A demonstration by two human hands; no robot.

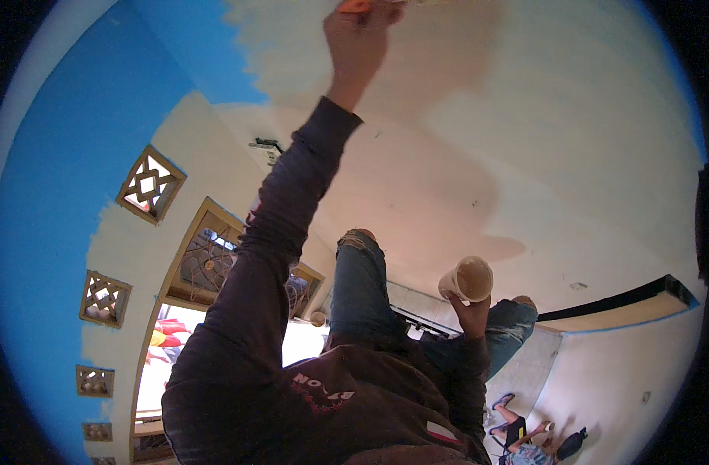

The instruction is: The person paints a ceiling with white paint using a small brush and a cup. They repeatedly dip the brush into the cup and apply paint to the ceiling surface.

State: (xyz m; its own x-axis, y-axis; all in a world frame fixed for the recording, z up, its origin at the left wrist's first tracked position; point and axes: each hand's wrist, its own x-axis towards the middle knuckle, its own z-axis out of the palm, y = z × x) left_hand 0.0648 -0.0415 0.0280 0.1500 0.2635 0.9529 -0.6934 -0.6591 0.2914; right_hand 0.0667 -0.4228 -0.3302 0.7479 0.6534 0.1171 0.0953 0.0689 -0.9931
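My left hand [358, 43], raised at the top edge against the wall [385, 163], is closed round the orange handle of a paintbrush [354, 6]. The frame edge cuts off part of that brush, and a pale bit of it shows right of the fingers. Lower down, in front of my legs, my right hand [472, 314] grips a round paint cup [469, 279]. Its mouth is tilted toward me, and its wall is smeared with pale paint. Cream paint covers most of the wall, with bright blue [199, 39] showing at the upper left in a ragged border.
Patterned vent blocks [151, 184] line the left wall beside a wooden-framed grille window [203, 263] and a bright opening. A dark-edged ledge [622, 304] juts out at the right. Another person [529, 442] is at the lower right with a cup. My jeans-clad knees [358, 263] reach toward the wall.
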